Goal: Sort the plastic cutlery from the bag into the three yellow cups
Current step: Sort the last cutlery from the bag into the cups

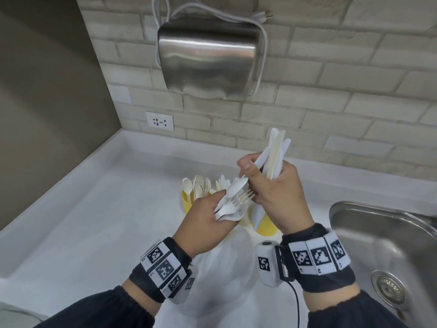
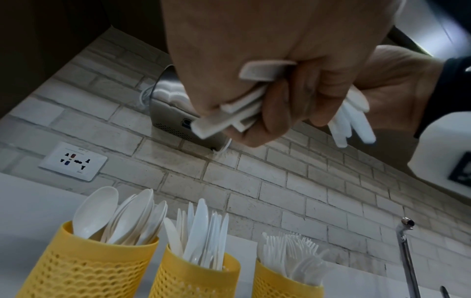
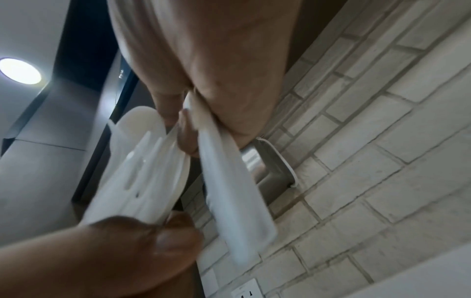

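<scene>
The left hand (image 1: 203, 218) gripped a mixed bunch of forks and spoons (image 1: 230, 204); the right hand (image 1: 276, 192) clutched upright knives (image 1: 275, 155) and seemingly pinched one spoon (image 1: 236, 187). Beneath stood three yellow cups (image 2: 196, 280) on the white desk (image 1: 106, 209), beside a steel sink (image 1: 387, 240).

kitchen: steel sink (image 1: 383, 235), brick backsplash (image 1: 331, 95)
</scene>
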`<state>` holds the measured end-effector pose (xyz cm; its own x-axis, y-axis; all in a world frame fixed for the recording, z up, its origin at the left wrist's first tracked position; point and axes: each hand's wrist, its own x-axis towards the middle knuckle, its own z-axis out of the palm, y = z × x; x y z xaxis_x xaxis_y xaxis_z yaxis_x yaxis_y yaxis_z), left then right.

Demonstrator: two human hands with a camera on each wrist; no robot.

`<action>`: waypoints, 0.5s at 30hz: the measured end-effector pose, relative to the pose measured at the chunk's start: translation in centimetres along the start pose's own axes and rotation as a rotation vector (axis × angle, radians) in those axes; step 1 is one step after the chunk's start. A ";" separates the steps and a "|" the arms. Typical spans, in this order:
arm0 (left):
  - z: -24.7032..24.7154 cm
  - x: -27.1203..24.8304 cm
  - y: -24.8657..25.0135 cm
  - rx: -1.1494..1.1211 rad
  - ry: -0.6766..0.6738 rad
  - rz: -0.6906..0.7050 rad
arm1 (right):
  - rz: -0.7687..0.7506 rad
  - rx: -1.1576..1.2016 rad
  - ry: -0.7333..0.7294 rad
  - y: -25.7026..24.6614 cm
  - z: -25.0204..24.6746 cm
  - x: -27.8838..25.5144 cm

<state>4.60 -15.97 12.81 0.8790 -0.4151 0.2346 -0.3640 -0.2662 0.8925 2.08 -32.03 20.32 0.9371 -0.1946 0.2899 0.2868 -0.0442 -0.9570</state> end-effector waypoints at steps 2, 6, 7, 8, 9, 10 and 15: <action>0.0 0.0 0.5 -0.012 -0.020 -0.011 | 0.032 0.031 -0.008 0.0 0.0 0.1; -0.1 0.1 1.0 -0.025 -0.065 -0.039 | -0.003 0.167 0.135 0.4 0.2 0.4; -0.2 0.1 0.9 -0.005 -0.071 -0.044 | -0.018 0.217 0.198 0.6 0.1 0.5; -0.3 0.1 0.8 0.011 -0.072 -0.052 | -0.034 0.249 0.269 0.6 -0.1 0.6; -0.4 0.0 0.7 0.021 -0.068 -0.063 | -0.051 0.267 0.337 0.6 -0.4 0.8; -0.5 -0.2 0.6 0.025 -0.065 -0.073 | -0.069 0.294 0.388 0.5 -0.7 0.9; -0.7 -0.4 0.0 -0.021 0.005 -0.275 | -0.095 0.457 0.385 -0.1 -1.4 0.5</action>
<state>4.47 -15.24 12.98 0.9453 -0.3257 -0.0162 -0.1047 -0.3502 0.9308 2.30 -33.47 20.50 0.7883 -0.5548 0.2661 0.5020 0.3297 -0.7995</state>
